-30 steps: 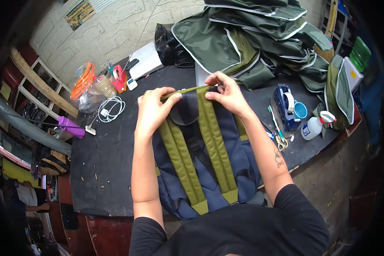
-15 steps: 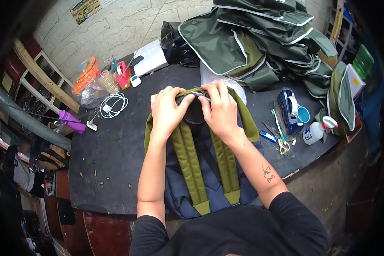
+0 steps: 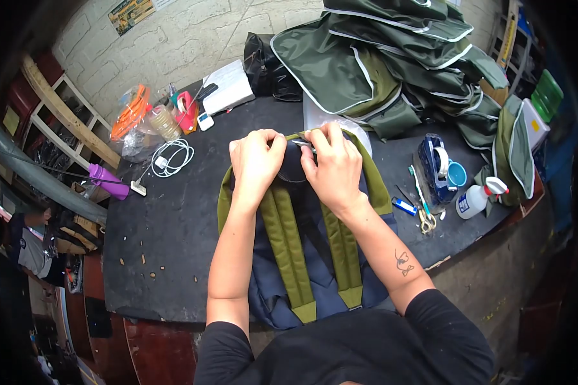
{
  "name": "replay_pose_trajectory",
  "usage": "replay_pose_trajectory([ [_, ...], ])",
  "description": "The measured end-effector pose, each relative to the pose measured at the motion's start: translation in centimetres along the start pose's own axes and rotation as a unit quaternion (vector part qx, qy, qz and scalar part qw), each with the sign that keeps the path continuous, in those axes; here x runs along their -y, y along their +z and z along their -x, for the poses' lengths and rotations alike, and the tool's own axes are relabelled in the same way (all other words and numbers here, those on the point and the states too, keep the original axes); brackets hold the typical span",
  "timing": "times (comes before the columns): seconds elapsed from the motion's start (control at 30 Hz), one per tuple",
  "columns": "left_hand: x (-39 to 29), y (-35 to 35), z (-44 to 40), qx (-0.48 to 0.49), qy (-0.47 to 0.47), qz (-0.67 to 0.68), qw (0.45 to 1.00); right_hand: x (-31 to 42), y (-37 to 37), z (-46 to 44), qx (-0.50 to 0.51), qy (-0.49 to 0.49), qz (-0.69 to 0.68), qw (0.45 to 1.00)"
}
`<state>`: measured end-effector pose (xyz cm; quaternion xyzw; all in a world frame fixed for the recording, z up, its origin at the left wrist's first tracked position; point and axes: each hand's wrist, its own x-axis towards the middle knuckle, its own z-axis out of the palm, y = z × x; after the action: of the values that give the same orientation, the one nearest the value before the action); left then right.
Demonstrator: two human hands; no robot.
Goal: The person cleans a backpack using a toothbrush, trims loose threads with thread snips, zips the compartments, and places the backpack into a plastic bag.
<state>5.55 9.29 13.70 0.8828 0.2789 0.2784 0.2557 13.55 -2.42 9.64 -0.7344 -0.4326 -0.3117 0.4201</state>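
A navy backpack with olive shoulder straps and olive edging lies on the dark table, its top edge away from me. My left hand is closed, thumb against curled fingers, at the left of that top edge; it seems to pinch the edging, though the fingertips hide the exact spot. In my right hand is a pair of small metal thread snips, held between thumb and fingers. Their short blades point left along the edging, close to my left fingertips.
Green bag pieces with white piping are heaped at the back right. A spray bottle, tape dispenser, scissors and toothbrush sit on the right. At left are a white cable and purple bottle.
My left thumb has drawn back from the snips and the left fingers have curled into a pinch. My right hand stays by the top edge, the snips' blades now less visible.
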Motion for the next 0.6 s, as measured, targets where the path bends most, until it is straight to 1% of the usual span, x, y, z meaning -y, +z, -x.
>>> replay_pose_trajectory([
  [0.07, -0.2, 0.2, 0.1, -0.01, 0.001, -0.011, 1.0, 0.0, -0.1, -0.1, 0.005, 0.0, 0.006, 1.0],
  [0.17, 0.1, 0.7, 0.1, -0.055, 0.038, -0.064, 0.996, 0.1, 0.2, -0.2, 0.001, 0.008, 0.009, 1.0],
  [0.2, 0.3, 0.9, 0.1, -0.056, 0.038, -0.064, 0.996, 0.2, 0.2, -0.2, 0.001, 0.008, 0.008, 1.0],
  [0.3, 0.8, 1.5, 0.1, -0.124, 0.096, -0.083, 0.984, 0.4, 0.1, -0.1, 0.012, 0.017, 0.009, 1.0],
  [0.33, 0.8, 1.3, 0.1, -0.124, 0.096, -0.083, 0.984, 0.4, -0.1, -0.2, 0.011, 0.017, 0.009, 1.0],
  [0.4, 0.6, 0.2, 0.0, -0.02, 0.0, 0.045, 0.999, -0.2, -1.2, -1.2, -0.003, 0.001, -0.047, 0.999],
  [0.43, 0.7, -0.1, 0.1, 0.032, -0.05, 0.109, 0.992, -0.5, -1.8, -1.7, -0.009, -0.008, -0.075, 0.997],
  [0.47, 1.0, -0.2, 0.2, 0.031, -0.052, 0.108, 0.992, -1.3, -2.4, -2.6, -0.008, -0.008, -0.077, 0.997],
  [0.53, 1.8, 0.2, 0.7, -0.029, 0.067, 0.049, 0.996, -3.0, -3.5, -4.8, 0.028, -0.071, -0.147, 0.986],
  [0.57, 2.0, 0.3, 0.9, -0.059, 0.127, 0.02, 0.99, -3.1, -3.9, -5.5, 0.028, -0.072, -0.147, 0.986],
  [0.6, 1.8, 0.2, 1.0, -0.059, 0.127, 0.02, 0.99, -3.2, -4.3, -6.1, 0.033, -0.147, -0.1, 0.983],
])
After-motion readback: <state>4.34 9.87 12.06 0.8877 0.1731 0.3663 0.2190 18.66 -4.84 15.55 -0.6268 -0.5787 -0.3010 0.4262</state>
